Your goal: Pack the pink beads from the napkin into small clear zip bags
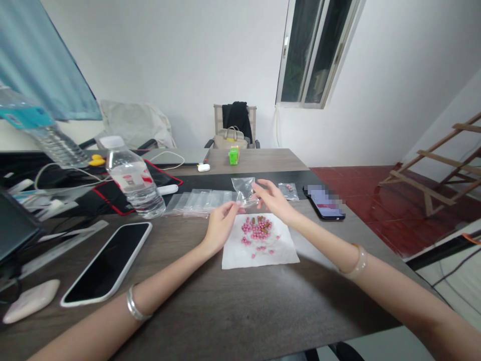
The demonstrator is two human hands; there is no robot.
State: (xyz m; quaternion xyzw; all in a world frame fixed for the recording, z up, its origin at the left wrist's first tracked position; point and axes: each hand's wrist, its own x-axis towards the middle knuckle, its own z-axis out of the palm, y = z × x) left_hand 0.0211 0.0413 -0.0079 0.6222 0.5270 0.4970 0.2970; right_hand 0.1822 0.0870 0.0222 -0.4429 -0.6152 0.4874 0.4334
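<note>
Two hands on one small clear bag (245,190), held above napkin (259,241): my left hand (221,225) pinches lower edge, right hand (273,200) grips top. Pink beads (256,228) mostly unbagged on napkin. One filled bag (288,189) set aside; empty bags (199,201) waiting. Early stage, I judge.

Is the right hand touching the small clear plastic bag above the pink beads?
Touching. In the head view the right hand pinches the clear bag at its edge, lifted above the white tissue; no gap shows.
</note>
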